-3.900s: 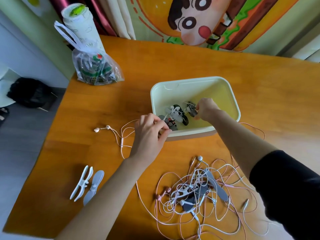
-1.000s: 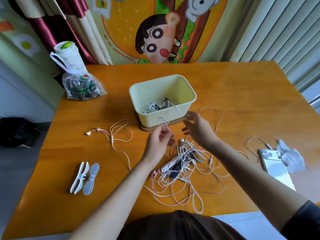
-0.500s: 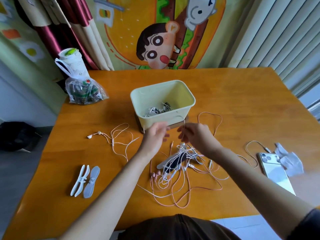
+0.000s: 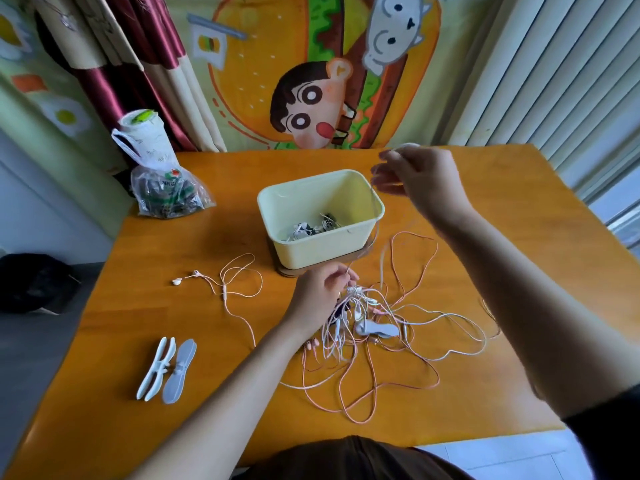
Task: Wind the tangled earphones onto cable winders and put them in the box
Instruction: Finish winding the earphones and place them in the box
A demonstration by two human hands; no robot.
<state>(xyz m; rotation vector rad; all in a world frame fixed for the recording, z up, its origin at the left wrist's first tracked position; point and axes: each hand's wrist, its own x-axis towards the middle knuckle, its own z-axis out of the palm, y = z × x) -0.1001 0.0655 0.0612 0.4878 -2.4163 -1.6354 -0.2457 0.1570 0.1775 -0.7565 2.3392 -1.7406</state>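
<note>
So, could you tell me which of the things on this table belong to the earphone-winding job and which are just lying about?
Part of the job:
- tangled earphones, held by the left hand
- cable pulled up by the right hand
- loose pink earphone
- two cable winders
- box holding wound sets

Just lying about:
- plastic bag
- paper cup

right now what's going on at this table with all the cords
A person is untangling earphones. The right hand is raised beside the box, pulling one thin cord up out of the tangle, while the left hand pinches the knot at the top of the pile. The box already holds a few wound sets. One loose earphone lies apart to the left, and two empty winders wait near the table edge.
</note>
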